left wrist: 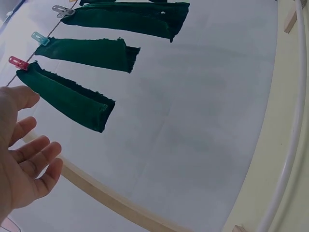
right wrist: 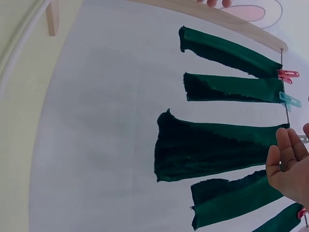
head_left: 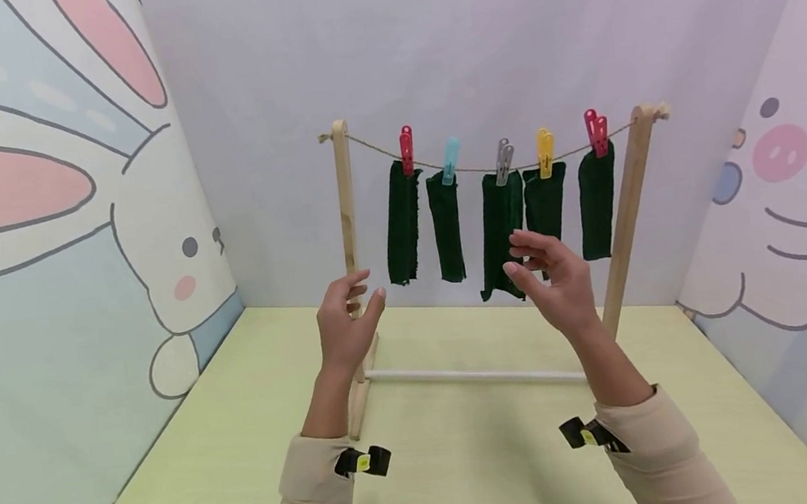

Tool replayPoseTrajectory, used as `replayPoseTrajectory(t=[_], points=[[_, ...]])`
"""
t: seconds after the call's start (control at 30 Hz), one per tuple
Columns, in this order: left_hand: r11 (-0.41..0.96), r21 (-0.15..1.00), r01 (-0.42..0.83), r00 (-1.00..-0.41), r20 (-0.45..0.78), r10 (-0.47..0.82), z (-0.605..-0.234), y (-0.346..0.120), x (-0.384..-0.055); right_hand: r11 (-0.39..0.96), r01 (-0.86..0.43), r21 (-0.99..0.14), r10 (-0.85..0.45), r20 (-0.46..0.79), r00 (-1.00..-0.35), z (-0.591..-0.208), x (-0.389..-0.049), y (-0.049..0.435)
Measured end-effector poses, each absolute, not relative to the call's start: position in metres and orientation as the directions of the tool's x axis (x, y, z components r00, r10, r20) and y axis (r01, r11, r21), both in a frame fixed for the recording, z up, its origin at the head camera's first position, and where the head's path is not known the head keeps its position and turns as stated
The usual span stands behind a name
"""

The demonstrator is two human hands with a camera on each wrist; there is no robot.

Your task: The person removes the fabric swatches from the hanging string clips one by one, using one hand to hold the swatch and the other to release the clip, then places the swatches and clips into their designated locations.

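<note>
Both forearms [head_left: 326,404] stretched forward, left grip [head_left: 347,324] raised, fingers [left wrist: 44,157] loosely curved, right grip [head_left: 559,285] slightly higher, thumb [head_left: 523,277] apart.

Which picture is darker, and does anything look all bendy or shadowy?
Head view: brightest, soft shadows on the pale table; left wrist view: dimmer, the white bar looks bowed, maybe from the lens; right wrist view: dim too, the middle green cloth almost black in places.

head: from behind, facing forward and down, farthest, whole string [head_left: 478,170] | left wrist: nearer, scene top leftward | right wrist: nearer, top rightward | both wrists share blue clip [left wrist: 40,38]
</note>
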State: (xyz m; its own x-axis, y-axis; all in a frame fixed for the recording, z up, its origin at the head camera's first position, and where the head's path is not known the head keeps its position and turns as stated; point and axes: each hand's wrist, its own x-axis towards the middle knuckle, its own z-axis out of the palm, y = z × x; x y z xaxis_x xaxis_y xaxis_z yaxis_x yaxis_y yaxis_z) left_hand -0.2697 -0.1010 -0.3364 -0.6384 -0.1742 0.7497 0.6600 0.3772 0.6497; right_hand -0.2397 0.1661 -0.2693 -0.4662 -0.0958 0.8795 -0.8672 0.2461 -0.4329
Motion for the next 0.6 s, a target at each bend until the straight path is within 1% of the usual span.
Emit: replayPoseTrajectory(t=[0.13,0.37,0.6], points=[[0.364,0.655,0.662,-0.643,0.746,-0.173,-0.332,-0.098,-0.274,0.234,-0.872,-0.431,-0.102,0.881,-0.462,-0.26,-0.241,0.163],[0.343,0.657,0.672,-0.638,0.748,-0.183,-0.324,-0.093,-0.279,0.259,-0.861,-0.438,-0.119,0.87,-0.478,-0.248,-0.242,0.159],[0.341,0.668,0.661,-0.651,0.737,-0.181,-0.313,-0.088,-0.283,0.274,-0.85,-0.449,-0.133,0.858,-0.496,-0.242,-0.245,0.152]])
